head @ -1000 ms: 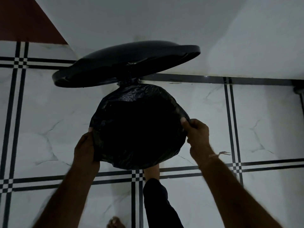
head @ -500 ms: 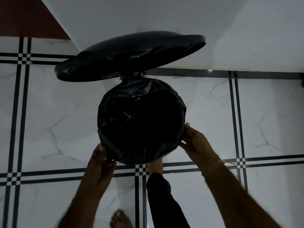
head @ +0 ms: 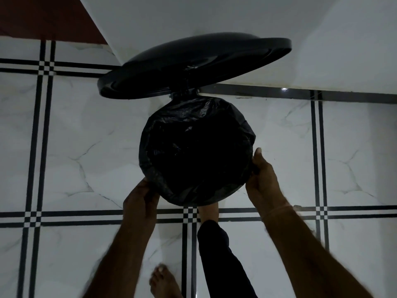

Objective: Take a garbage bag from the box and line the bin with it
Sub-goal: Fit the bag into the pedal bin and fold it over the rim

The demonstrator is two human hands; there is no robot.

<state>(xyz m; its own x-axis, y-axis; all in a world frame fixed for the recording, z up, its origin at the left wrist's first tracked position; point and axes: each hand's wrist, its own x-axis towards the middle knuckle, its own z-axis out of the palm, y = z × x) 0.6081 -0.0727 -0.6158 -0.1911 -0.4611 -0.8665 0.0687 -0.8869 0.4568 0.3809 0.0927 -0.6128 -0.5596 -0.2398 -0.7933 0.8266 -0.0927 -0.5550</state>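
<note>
1. On the left, the left hand [head: 139,201] is at the low left edge of the garbage bag [head: 197,151]. Its fingers are curled in, and they seem to pinch the bag's folded edge.
2. In the middle, the black bag sits in the bin [head: 182,94]. The bin stands on the white tiled floor [head: 64,147], close to the wall [head: 214,18]. The bag's mouth is open. Its edge is folded over the rim all the way round, as far as I can see.
3. The lid [head: 193,63] stands up behind the bag. A bare foot [head: 209,209] goes under the front of the bin. I think it presses a pedal that holds the lid up, but the pedal is hidden.
4. On the right, the right hand [head: 261,179] holds the bag's edge at the right side. The thumb lies straight along the rim. The other fingers curl round the side below it.
5. I think the job is nearly done. The bag is out of its box and is in the bin. What is left is to tug the edge snug, let go, and let the lid come down.
6. Some things are hard to see.
   - The box is not in the picture.
   - The bag covers the bin's sides.
   - The inside is too dark to tell if the bag reaches the bottom.
   - The right fingertips are hidden, and both arms look blurry.
</note>
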